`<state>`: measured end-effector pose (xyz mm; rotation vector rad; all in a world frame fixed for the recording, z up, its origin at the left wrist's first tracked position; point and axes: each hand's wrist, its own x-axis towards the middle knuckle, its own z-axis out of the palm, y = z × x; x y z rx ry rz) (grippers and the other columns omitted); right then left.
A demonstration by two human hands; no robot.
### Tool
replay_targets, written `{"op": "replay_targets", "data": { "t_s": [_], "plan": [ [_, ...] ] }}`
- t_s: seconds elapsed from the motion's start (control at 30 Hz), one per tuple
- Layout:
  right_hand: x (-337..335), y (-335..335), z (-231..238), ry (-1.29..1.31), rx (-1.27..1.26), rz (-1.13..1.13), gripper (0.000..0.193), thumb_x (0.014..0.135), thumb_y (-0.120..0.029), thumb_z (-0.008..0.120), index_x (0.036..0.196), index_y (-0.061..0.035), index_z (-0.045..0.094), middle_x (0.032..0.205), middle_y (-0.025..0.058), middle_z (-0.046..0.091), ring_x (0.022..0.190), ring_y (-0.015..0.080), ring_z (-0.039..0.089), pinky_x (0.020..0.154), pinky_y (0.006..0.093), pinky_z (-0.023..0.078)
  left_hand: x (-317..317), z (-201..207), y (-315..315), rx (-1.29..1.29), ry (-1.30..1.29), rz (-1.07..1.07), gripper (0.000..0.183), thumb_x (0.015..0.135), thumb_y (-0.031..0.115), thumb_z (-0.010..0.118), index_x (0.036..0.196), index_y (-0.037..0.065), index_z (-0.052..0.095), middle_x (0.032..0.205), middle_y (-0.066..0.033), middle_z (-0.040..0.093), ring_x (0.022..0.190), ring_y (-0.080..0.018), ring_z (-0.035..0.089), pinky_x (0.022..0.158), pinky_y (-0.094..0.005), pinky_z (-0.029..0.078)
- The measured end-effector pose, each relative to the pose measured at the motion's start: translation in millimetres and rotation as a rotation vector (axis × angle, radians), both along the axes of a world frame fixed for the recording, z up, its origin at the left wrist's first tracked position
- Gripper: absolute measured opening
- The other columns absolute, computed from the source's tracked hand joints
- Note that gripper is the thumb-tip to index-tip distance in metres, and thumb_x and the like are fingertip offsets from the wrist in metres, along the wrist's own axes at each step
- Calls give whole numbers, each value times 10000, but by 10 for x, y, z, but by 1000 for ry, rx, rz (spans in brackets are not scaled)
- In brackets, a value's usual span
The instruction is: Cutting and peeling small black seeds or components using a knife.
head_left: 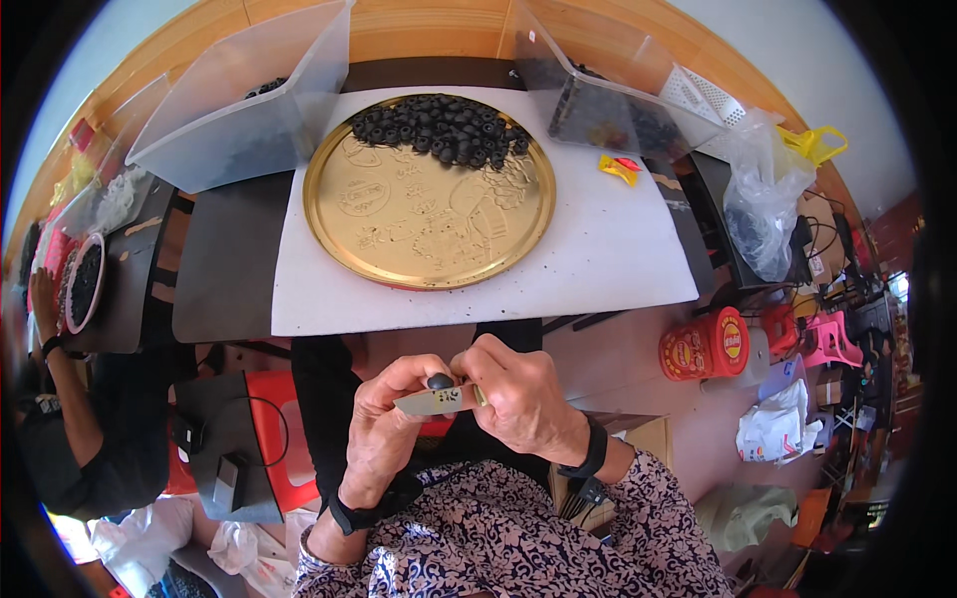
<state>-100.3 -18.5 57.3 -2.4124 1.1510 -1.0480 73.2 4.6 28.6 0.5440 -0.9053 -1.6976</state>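
Note:
Over my lap, in front of the table edge, my two hands are close together. My left hand point(377, 424) pinches a small black rubber-like piece point(440, 381) between thumb and fingers. My right hand point(528, 404) is closed round the handle of a small knife point(427, 403). Its short flat blade, with dark marks on it, points left and lies against or just in front of the black piece; I cannot tell whether it cuts in. Beyond my hands, a round gold embossed tray point(399, 249) bears many similar black pieces point(449, 130) heaped at its far side.
The tray stands on a white sheet point(618, 259) over a dark table. Clear plastic bins point(239, 130) point(608, 110) with black pieces flank it. A yellow-red wrapper point(620, 169) lies on the right. A red tub point(706, 344) stands on the floor. At left, another person's hand point(42, 299) is beside a bowl point(86, 284).

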Motion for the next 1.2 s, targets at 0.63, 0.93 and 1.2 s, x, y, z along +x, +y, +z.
{"op": "replay_targets", "data": {
  "t_s": [0.63,0.93,1.2],
  "plan": [
    [39,37,-47,-7,31,-8,175,697,15,648,790,-25,505,706,77,491,499,242,574,423,326,477,12,13,24,0,-138,53,361,871,260,706,1081,-22,619,888,-2,612,762,-54,558,709,-194,462],
    [-80,-108,-95,-93,23,-218,106,774,71,553,859,8,560,743,134,595,588,313,613,519,369,491,-18,184,74,112,-45,-94,150,881,33,572,1006,-37,617,828,-69,614,770,-139,566,746,-264,455],
    [28,59,14,-705,586,100,146,929,-6,500,1042,31,585,757,42,626,649,46,576,559,227,475,-3,130,-26,86,153,-145,229,937,188,602,1054,-9,608,826,-56,578,794,-167,529,746,-301,434]
  ]
}}
